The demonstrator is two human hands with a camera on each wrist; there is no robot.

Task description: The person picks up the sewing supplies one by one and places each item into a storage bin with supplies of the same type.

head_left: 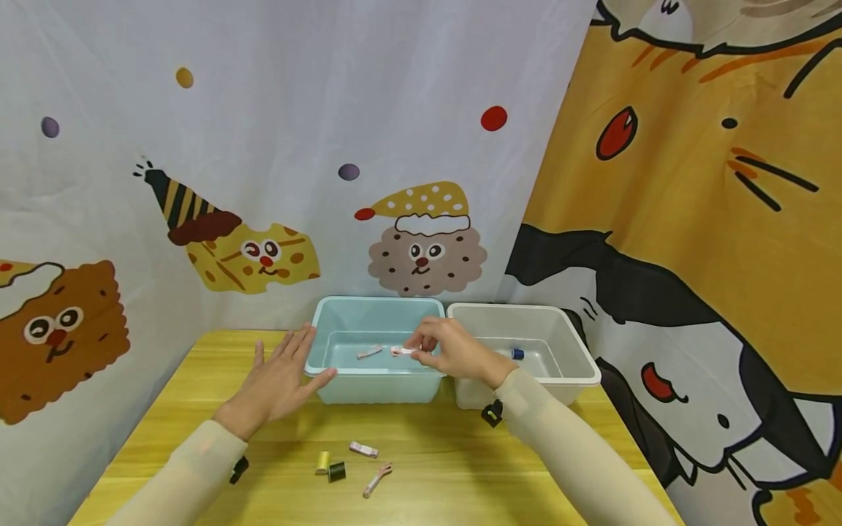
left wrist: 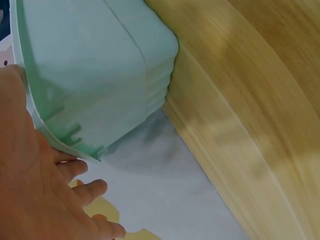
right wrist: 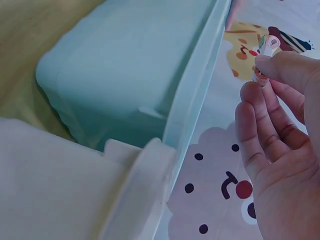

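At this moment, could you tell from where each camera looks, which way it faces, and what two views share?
Head: worn on the head, facing forward and down at the blue bin, white bin and table; left hand, right hand and sleeves show.
Left wrist: worn there, facing the blue bin's outside and the table; the left hand shows.
Right wrist: worn there, facing both bins' outsides; the right hand shows, pinching a folded tape.
Both wrist views share the blue bin and printed cloth.

Head view looks forward and down; close wrist views share the blue bin (head_left: pixel 378 389).
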